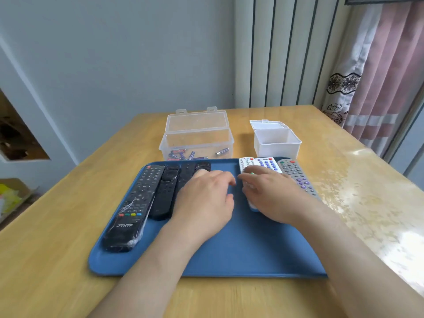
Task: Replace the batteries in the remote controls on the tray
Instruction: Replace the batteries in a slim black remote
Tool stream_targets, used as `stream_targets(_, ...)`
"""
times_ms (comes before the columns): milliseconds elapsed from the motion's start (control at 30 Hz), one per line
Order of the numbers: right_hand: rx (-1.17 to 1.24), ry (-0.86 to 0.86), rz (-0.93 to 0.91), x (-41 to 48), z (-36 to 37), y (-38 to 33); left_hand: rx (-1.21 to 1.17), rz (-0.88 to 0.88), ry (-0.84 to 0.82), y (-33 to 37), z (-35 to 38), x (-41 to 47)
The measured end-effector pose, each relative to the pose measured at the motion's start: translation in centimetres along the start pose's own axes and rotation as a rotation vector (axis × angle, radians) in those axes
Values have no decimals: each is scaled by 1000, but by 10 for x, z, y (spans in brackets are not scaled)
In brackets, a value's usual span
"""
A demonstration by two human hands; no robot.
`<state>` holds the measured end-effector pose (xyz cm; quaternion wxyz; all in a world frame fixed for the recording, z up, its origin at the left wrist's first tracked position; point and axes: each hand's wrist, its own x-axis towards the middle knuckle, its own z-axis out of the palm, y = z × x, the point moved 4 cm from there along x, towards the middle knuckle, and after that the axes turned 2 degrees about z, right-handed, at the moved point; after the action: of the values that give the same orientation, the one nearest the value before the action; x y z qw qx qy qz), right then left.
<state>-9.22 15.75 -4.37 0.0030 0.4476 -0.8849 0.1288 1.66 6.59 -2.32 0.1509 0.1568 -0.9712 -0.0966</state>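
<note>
batteries (181, 154) lie in the open clear box (197, 138) beyond the tray (241, 249); left hand (204, 200) rests flat on black remotes (165, 191), right hand (273, 193) grips a white remote (246, 162) at the tray's far right corner

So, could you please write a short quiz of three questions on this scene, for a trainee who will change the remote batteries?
1. True or false: the batteries lie in the clear box behind the tray.
2. Which remote does the right hand lie over? A: a grey one. B: the white remote nearest the tray's middle. C: a black one.
3. Fill the gap: the clear box and the white box both have their lids ____.

Key: 1 true; 2 B; 3 open.
</note>
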Motion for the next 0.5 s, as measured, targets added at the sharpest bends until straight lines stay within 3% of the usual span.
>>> stream_targets(133,-63,16,50,0,-1,-5,419,-117,-128,-18,-2,-2)
stream_targets(433,-137,79,32,-3,2,-11,320,-63,21,4,2,-3)
stream_targets(500,-33,204,-10,-5,-4,-16,115,-148,74,-9,-4,1)
